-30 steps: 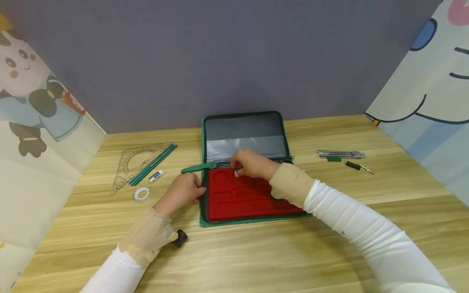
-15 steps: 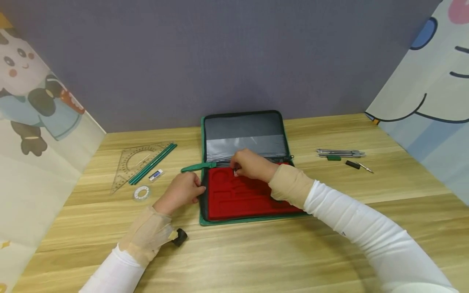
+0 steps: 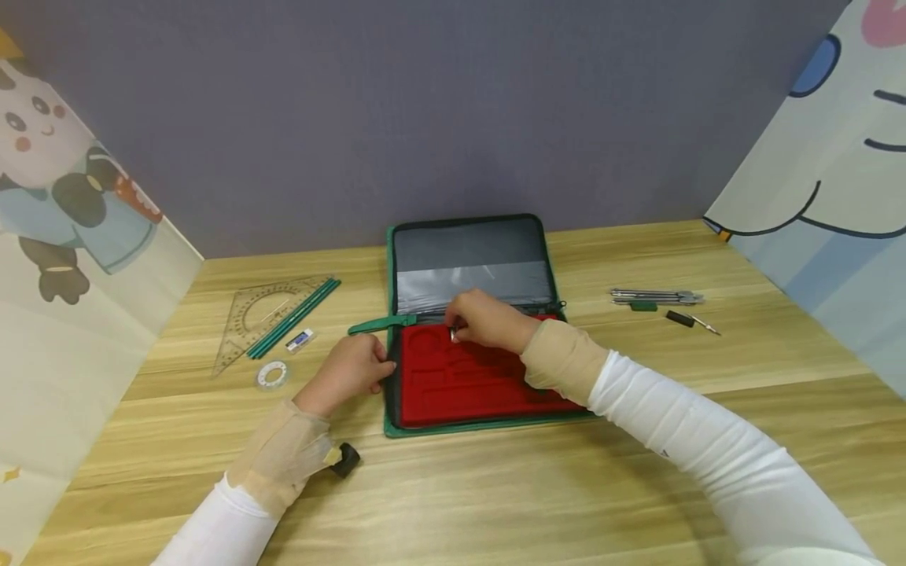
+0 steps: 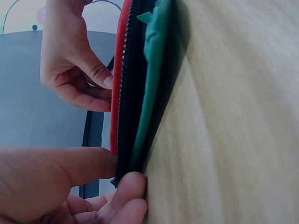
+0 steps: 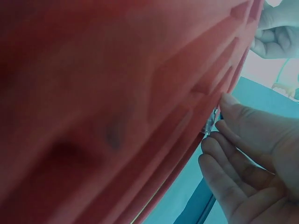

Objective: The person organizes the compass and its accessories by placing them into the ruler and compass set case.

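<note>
- Case with a green border lies open on the wooden table; I find it near the middle of my head view, its dark half toward the grey wall.
- Right hand pinches a small shiny piece at the far edge of the red insert, just beside a round recess (the fingers cover too much for me to name it).
- Left hand grips the left side of the case, thumb at the zipper; I see the 2 hands apart from each other.
- Left of the case I count 2 green pencils along a clear set square, with 1 eraser and 1 tape roll near them.
- Right of it I make out slim metal tools, a green block, a black block and a thin metal piece.
</note>
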Action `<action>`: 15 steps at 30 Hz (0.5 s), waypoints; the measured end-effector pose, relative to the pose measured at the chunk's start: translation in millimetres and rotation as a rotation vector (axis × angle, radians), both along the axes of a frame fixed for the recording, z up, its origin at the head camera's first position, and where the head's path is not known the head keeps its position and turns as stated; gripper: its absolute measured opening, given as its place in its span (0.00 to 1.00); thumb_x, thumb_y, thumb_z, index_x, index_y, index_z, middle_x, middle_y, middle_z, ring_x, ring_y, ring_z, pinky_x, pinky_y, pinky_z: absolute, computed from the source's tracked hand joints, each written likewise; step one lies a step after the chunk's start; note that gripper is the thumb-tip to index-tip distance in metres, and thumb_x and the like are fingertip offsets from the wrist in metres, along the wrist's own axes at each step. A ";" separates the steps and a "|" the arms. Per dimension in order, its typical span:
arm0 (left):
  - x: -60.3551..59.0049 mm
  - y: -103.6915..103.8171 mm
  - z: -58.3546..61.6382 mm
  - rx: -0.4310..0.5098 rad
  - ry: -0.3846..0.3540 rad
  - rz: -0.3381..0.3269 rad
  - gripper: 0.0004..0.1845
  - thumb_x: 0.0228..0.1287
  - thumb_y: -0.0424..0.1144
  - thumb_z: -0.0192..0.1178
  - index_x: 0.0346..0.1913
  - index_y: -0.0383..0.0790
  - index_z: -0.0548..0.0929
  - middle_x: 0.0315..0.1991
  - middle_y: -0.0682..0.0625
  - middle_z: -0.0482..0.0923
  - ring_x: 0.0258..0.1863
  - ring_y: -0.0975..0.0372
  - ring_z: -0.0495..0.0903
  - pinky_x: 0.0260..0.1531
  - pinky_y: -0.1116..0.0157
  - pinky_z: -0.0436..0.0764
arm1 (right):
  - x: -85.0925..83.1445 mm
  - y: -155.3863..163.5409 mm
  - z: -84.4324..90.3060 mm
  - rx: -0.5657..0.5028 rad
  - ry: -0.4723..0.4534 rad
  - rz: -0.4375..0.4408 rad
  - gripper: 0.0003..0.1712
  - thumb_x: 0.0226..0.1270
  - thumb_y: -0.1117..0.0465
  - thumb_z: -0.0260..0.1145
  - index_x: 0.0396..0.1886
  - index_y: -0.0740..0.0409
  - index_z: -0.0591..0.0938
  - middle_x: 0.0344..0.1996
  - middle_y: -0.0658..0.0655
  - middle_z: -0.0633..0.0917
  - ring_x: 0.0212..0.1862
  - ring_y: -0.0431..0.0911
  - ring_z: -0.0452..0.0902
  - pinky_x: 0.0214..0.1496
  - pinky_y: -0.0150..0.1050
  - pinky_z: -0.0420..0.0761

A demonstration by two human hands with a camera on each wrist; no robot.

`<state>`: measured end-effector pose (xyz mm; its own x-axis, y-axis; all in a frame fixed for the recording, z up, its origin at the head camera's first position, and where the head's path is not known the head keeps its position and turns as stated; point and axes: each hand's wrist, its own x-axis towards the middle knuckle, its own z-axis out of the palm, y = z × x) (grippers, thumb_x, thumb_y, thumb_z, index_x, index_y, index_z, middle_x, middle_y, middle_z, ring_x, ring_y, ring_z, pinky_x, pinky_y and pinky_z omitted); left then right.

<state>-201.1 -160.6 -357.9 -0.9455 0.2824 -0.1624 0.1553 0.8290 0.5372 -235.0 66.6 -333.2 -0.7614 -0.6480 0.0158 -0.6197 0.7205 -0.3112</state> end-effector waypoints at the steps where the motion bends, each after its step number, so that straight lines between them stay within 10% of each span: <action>1: -0.1 -0.1 -0.4 0.000 0.002 -0.002 0.08 0.60 0.35 0.62 0.26 0.37 0.77 0.16 0.49 0.76 0.13 0.65 0.76 0.23 0.68 0.74 | -0.1 1.0 0.1 0.001 -0.004 0.001 0.07 0.57 0.68 0.70 0.36 0.62 0.85 0.35 0.57 0.85 0.38 0.46 0.81 0.42 0.37 0.80; 15: 1.6 0.6 2.2 -0.005 0.002 -0.003 0.07 0.60 0.35 0.61 0.27 0.36 0.77 0.17 0.50 0.76 0.13 0.65 0.76 0.24 0.68 0.74 | 9.2 40.4 10.6 -0.102 -0.004 -0.034 0.08 0.57 0.66 0.70 0.38 0.61 0.85 0.36 0.56 0.86 0.37 0.45 0.81 0.42 0.38 0.80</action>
